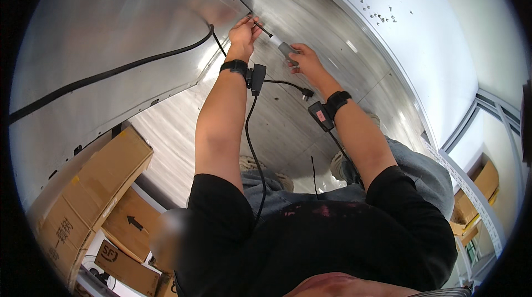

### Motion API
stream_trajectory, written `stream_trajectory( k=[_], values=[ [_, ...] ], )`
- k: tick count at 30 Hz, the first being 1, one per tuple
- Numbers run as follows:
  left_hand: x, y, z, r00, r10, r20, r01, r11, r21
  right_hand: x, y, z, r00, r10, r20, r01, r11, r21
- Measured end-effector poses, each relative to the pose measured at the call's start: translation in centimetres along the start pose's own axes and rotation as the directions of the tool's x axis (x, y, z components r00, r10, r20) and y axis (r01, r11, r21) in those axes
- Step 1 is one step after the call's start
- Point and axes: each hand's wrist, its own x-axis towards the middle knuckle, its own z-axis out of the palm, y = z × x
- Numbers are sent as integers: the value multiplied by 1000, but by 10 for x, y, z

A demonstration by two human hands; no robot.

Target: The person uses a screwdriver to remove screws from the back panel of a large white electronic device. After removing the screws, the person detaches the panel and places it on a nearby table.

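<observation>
My right hand [308, 63] is wrapped around the grey handle of a screwdriver [287, 50], which has a white collar and a long dark shaft. The shaft points up and left toward the edge of a big silver metal panel [138, 14]. At that edge my left hand [242, 35] is closed, its thumb and fingers pinched together beside the shaft's tip. Whatever sits between those fingers is too small to make out. A thick black cable [122, 70] runs across the panel and bends down near my left wrist.
Several small screws [382, 18] lie scattered on a white surface [426, 36] at the upper right. Cardboard boxes [100, 180] are stacked at the lower left. A grey metal shelf frame [471, 197] stands at the right. Black straps with cabled modules [258, 79] sit on both wrists.
</observation>
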Motion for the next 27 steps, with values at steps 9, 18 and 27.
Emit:
stream_trajectory(
  k=[9,18,27],
  values=[
    [2,8,6,1000,-8,-16,8,1000,3,7,2,7,999,-4,-36,3,1000,-19],
    [13,5,7,998,2,-59,-2,1000,-4,8,-4,4,1000,11,-23,-11,999,35],
    [10,5,13,989,22,-145,-31,998,-60,13,-6,-4,993,117,32,-121,965,231]
  ],
)
